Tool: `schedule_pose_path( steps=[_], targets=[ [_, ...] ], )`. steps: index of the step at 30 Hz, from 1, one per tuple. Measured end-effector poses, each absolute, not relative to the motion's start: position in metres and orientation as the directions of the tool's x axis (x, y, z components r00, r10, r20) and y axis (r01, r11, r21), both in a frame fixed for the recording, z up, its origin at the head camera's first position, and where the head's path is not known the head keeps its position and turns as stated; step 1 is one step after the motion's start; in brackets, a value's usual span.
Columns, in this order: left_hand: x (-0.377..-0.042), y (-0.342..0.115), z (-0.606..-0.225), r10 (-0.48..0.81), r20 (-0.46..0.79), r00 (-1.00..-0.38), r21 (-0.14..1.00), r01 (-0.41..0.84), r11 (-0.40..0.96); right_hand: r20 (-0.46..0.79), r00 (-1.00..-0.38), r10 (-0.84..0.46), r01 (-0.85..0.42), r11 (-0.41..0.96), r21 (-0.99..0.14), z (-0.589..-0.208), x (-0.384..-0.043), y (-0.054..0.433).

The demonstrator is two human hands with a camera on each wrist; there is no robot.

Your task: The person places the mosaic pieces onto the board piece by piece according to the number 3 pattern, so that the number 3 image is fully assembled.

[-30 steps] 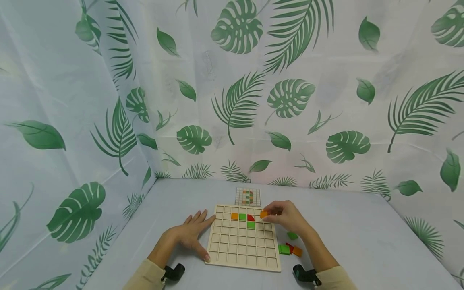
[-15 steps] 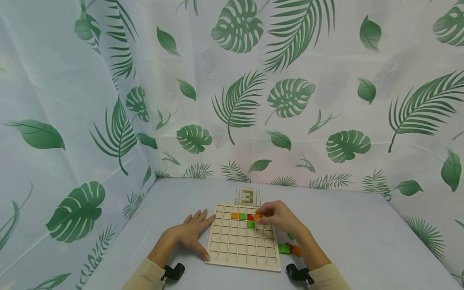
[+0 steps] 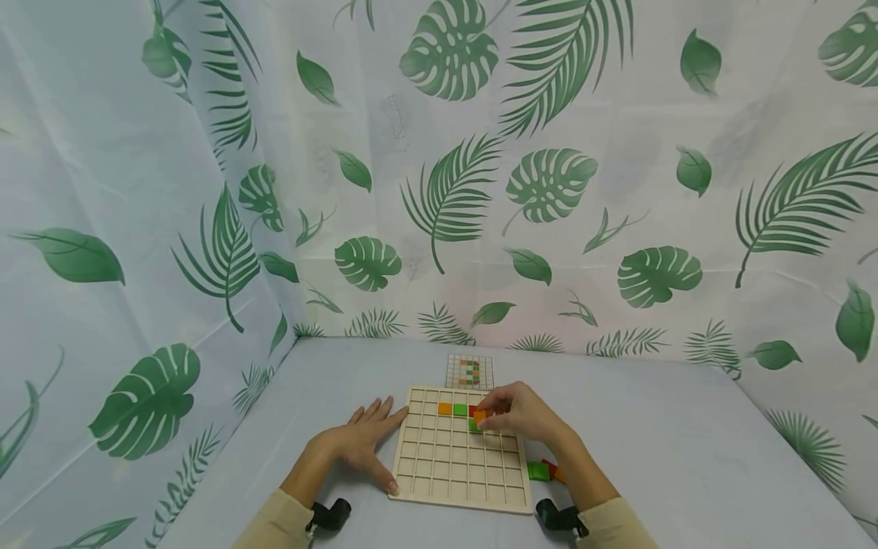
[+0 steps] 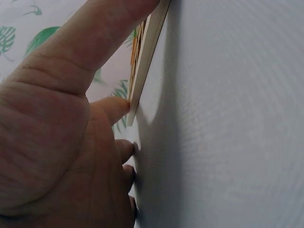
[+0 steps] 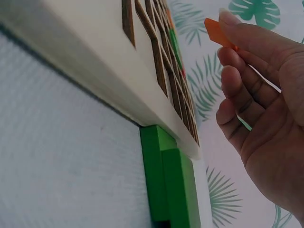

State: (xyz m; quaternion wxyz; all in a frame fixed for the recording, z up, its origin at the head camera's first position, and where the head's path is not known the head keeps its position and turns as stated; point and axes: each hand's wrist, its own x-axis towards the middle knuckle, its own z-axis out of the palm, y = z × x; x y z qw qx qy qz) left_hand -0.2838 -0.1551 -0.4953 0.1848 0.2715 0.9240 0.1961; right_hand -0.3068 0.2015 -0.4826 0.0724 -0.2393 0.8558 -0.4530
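An orange square tile (image 3: 480,416) is pinched between the thumb and fingers of my right hand (image 3: 524,414), over the upper part of a wooden grid board (image 3: 459,465). In the right wrist view the orange tile (image 5: 217,33) shows at the fingertips, raised from the board. Set in the board's cells are an orange tile (image 3: 445,409), a green tile (image 3: 460,410), a partly hidden red tile (image 3: 472,410) and below it another green tile (image 3: 473,427). My left hand (image 3: 358,442) lies spread at the board's left side, thumb and index finger (image 4: 114,108) against its edge.
Beyond the board lies a small printed pattern card (image 3: 469,372) with a coloured grid. Loose green tiles (image 3: 538,471) and an orange tile (image 3: 560,475) lie by the board's right edge, partly behind the right forearm. Leaf-printed cloth (image 3: 439,191) hangs around the white table.
My right hand has moved left across the board with the orange tile, from the right columns to beside the red and green tiles. The left hand stays in place.
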Motion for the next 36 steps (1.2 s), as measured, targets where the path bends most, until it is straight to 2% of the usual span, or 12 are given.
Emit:
schedule_pose_path(
  steps=[17,36],
  targets=[
    [-0.282,-0.154,-0.492,0.581,-0.229,-0.781,0.471,0.434,0.768,0.04,-0.825,-0.564,-0.351,0.456,-0.818,-0.489,-0.305,0.201],
    [-0.285,-0.155,-0.497,0.572,-0.238,-0.785,0.466,0.424,0.776,-0.007,-0.836,-0.549,-0.354,0.548,-0.758,-0.494,-0.301,0.194]
  ],
)
